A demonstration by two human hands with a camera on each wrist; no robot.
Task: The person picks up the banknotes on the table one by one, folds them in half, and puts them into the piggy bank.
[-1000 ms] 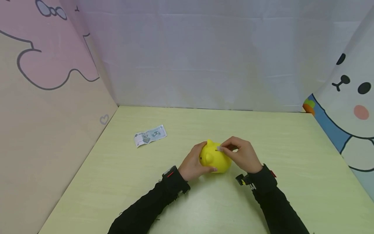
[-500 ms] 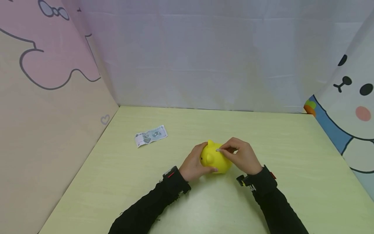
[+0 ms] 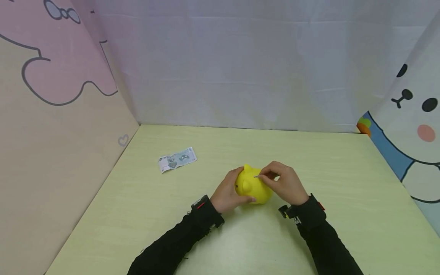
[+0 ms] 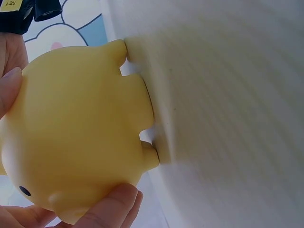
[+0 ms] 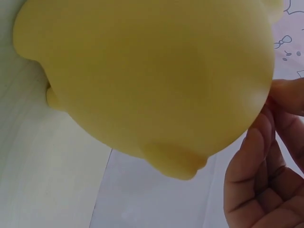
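Note:
A yellow piggy bank stands on its feet on the table, its face to the left. My left hand grips it round the face, thumb along the near side and fingers at the far side. In the left wrist view the thumb presses near the snout of the piggy bank. My right hand pinches a small silvery coin at the top of the bank, where only its thin edge shows. Seen from the right wrist, the right fingertips lie right at the bank's back, the coin hidden there.
A creased banknote lies on the pale wooden table, to the left and farther back. White cloth hangs behind the table's far edge. Printed cartoon panels flank both sides.
The coin tilts between the right fingertips, from a whitish patch through a flat oval to a thin edge. Both hands and the piggy bank stay almost where they were.

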